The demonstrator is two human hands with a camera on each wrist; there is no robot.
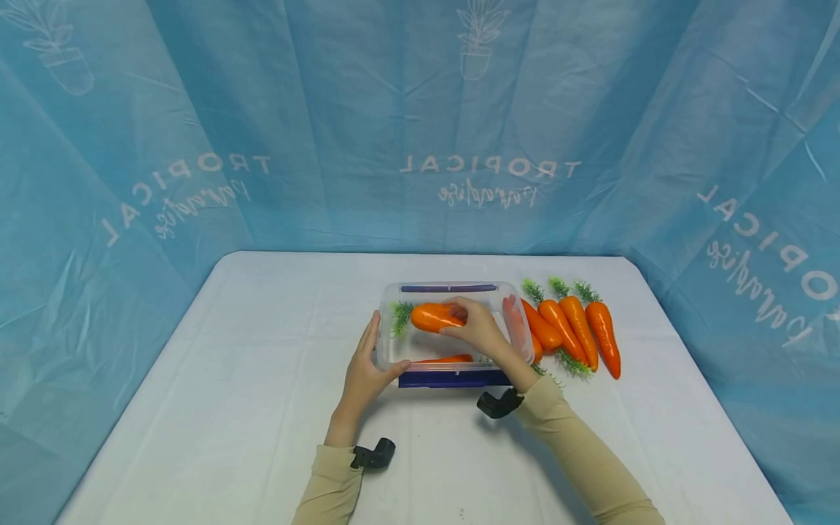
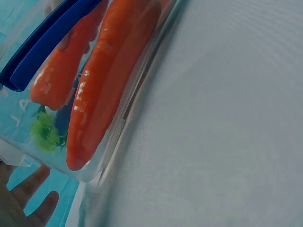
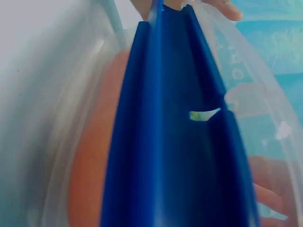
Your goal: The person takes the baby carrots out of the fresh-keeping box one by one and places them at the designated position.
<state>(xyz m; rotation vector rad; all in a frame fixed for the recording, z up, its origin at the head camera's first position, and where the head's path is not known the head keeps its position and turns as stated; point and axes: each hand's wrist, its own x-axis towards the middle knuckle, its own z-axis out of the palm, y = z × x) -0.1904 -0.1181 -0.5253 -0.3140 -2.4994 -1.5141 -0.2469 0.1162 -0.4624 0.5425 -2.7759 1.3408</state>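
Observation:
A clear plastic container (image 1: 383, 332) with blue latches stands on the table. My right hand (image 1: 477, 326) reaches into it and grips an orange carrot (image 1: 433, 318), thumb on the near side, the green leafy top pointing left. Along the container's front wall lies another carrot (image 1: 449, 359), seen large through the clear side in the left wrist view. At the front left corner rests my left hand (image 1: 367, 368), its thumb on the near rim and its fingers straight along the left wall. In the right wrist view a blue latch flap (image 3: 184, 142) hides most of the inside.
Several carrots (image 1: 577, 321) with green tops lie on the table right of the container, the nearest close against its right wall. White cloth covers the table (image 1: 275, 364). A blue printed curtain (image 1: 367, 204) hangs behind and at both sides.

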